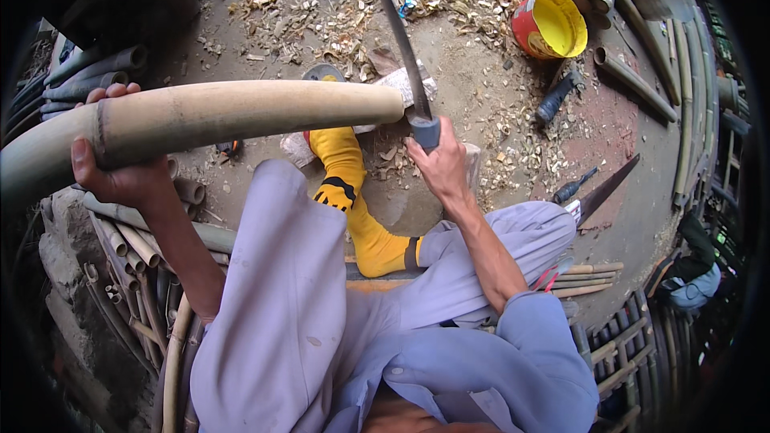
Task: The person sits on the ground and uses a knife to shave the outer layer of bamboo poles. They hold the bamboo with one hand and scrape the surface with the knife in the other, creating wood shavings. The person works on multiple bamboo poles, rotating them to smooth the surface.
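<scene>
A thick pale bamboo pole stretches from the left edge to the middle of the view, its scraped end pointing right. My left hand is wrapped around it close to a node, thumb on the near side and fingertips showing over the far side. My right hand grips a long curved knife by its grey handle. Its blade rises away from me, just beyond the pole's right end; whether the two touch, I cannot tell. Below the pole are my feet in yellow socks.
Bamboo shavings litter the ground ahead. A red and yellow bucket stands at the far right, with a dark cylindrical tool near it. By my right knee lies a long dark blade. Bamboo poles are stacked at the left.
</scene>
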Tool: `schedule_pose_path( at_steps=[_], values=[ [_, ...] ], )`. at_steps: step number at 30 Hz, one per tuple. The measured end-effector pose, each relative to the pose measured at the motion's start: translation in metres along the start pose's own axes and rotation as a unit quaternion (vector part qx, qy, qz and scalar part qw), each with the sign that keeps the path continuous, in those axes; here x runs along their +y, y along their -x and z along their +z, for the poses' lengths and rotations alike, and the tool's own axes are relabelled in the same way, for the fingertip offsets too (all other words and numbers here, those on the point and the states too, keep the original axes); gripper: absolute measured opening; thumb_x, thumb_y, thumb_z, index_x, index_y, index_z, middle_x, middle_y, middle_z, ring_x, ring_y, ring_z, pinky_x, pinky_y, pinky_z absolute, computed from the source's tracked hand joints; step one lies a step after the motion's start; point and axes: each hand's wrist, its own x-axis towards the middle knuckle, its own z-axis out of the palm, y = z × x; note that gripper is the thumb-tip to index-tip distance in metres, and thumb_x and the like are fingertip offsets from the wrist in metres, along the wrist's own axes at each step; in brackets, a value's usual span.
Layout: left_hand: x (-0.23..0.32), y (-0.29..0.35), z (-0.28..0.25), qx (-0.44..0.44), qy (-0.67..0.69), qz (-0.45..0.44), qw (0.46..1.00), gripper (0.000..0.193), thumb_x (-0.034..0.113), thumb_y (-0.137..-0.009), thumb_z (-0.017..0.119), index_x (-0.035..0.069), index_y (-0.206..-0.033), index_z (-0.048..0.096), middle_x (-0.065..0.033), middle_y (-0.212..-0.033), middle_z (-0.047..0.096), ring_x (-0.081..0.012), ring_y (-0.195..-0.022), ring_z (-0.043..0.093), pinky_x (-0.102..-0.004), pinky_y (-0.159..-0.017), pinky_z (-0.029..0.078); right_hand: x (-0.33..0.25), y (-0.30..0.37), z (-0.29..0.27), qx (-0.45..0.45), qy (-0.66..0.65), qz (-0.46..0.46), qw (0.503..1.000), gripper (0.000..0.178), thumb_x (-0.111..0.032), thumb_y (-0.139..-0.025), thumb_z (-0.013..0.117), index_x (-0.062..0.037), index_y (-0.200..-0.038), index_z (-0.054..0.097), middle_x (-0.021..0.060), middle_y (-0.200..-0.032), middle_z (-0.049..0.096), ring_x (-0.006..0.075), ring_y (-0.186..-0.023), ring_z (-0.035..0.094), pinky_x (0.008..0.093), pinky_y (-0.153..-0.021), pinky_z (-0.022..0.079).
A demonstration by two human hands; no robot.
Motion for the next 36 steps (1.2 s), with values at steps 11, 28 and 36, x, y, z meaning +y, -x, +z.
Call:
schedule_pose_path(
  at_steps=[11,28,36],
  values=[
    [-0.011,0.003,-0.003,-0.07,0.091,0.018,0.993,0.051,0.033,-0.079,0.052,0.0,-0.117,0.043,-0.0177,-0.108,0.053,-0.0321,-0.1,0.054,-0.0487,-0.094,0.043,0.058,-0.008,0.022,-0.081,-0.039,0.089,0.992,0.037,-0.025,-0.075,0.072,0.0006,-0.096,0.054,0.0153,-0.069,0.061,0.0312,-0.059,0.06,0.0391,-0.056,0.049],
    [-0.026,0.0,-0.012,0.025,0.128,0.063,0.989,0.018,0.014,-0.071,0.069,0.004,-0.084,0.062,-0.0022,-0.077,0.061,-0.0116,-0.071,0.06,-0.0282,-0.07,0.049,0.112,0.043,-0.11,-0.184,0.595,0.003,0.783,0.044,-0.027,-0.069,0.071,-0.0021,-0.105,0.061,0.0193,-0.099,0.065,0.0373,-0.093,0.063,0.047,-0.081,0.05],
    [-0.005,0.012,-0.001,0.003,0.098,0.085,0.992,0.025,0.015,-0.072,0.073,0.003,-0.089,0.06,-0.0032,-0.078,0.061,-0.011,-0.072,0.059,-0.0276,-0.069,0.05,0.128,0.011,0.03,0.046,0.199,-0.103,0.973,0.066,-0.025,-0.078,0.073,0.0039,-0.13,0.045,0.0208,-0.111,0.059,0.0314,-0.094,0.06,0.0394,-0.085,0.046]
  ],
)
